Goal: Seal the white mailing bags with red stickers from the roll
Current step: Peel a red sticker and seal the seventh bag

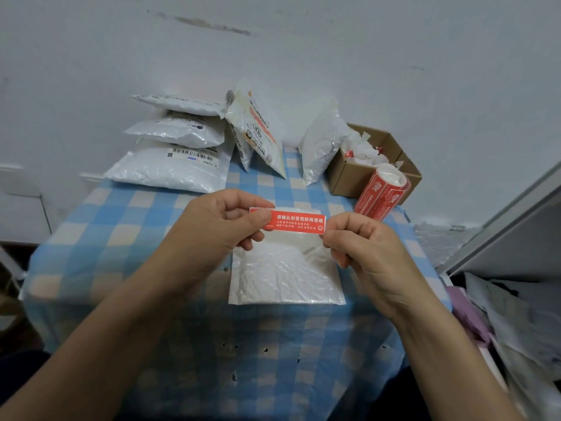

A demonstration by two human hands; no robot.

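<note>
Red sticker (296, 223) with white print, held level and stretched flat between both hands, print side up, over the far edge of a white mailing bag (285, 275); touching the bag or just above it, impossible to tell. Left hand (218, 226) pinching the sticker's left end, thumb on top, other fingers curled beneath. Right hand (364, 247) pinching the right end between thumb and forefinger, remaining fingers curled in toward the palm. Both forearms reaching in from the near edge.

Mailing bag lying flat at the middle of the table, crinkled and glossy, on a blue-and-white checked cloth (136, 214) with a few small dark holes toward the near side.

Far right of the bag, roll of red stickers (381, 192), tilted, upper end against the front of a cardboard box (346, 177). Inside the open box, crumpled white paper scraps (362, 148) with bits of red. Against the box's left side, a plump white bag (321, 144) standing on edge. Left of that, printed pouches (258, 132) leaning upright, one carrying a red strip. At the far left, stack of white parcels (170, 168), three high, barcode label on the lowest. Behind everything, pale scuffed wall (303, 41). At the near right, off the table, heap of papers and purple sheets (501, 323).
</note>
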